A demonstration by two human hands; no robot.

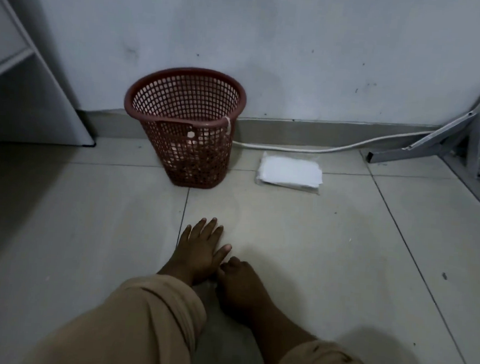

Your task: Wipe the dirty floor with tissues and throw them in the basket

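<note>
pressing our left hand (pixel 201 248) flat on the floor (pixel 327 259), fingers spread wide, we hold nothing in it. our right hand (pixel 238 285) is curled beside it, touching its thumb; we cannot tell if it holds anything. the red basket (pixel 184 126) stands by the wall (pixel 299 44). the white tissues (pixel 289 172) lie just right of it.

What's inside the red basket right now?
Through the mesh of the red basket, a few pale shapes show low inside, maybe used tissues, but too dim to be sure. The near wall covers the very bottom. The tissue pack lies on the floor beside it, not inside.
</note>
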